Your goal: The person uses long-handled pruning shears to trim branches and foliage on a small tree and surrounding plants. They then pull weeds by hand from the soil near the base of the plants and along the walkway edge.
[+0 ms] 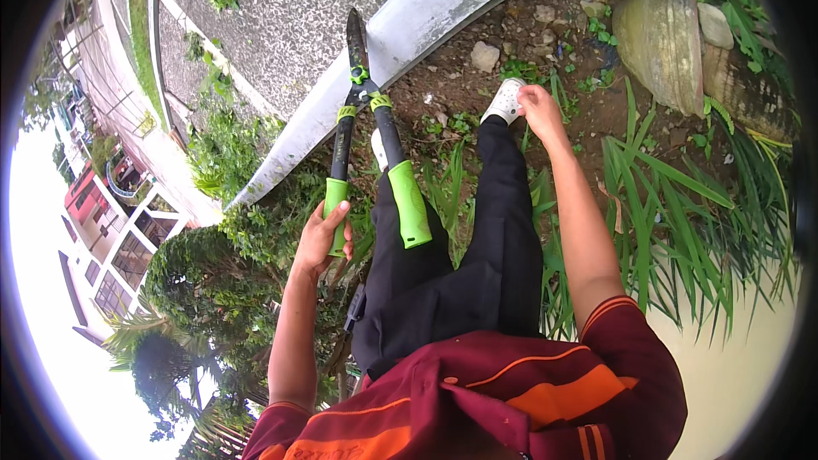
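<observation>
My left hand [323, 236] grips one green handle of a pair of hedge shears [361, 92]. The other green handle [411, 204] hangs free over my left thigh. The black blades [356, 38] look closed or nearly so, their tips beside a pale concrete curb [441, 9]. My right hand [540, 114] is off the shears, its fingers curled together, and no object shows in it. In the picture it overlaps the edge of a white perforated clog [505, 101] on my right foot; whether they touch I cannot tell.
Strappy green plants [664, 204] grow at right, near a weathered stone-like block [661, 45] and a pale wall [728, 370]. A loose stone [485, 56] lies on the brown soil [447, 86]. Leafy shrubs [211, 287] stand at left; pebbled paving [275, 38] lies beyond the curb.
</observation>
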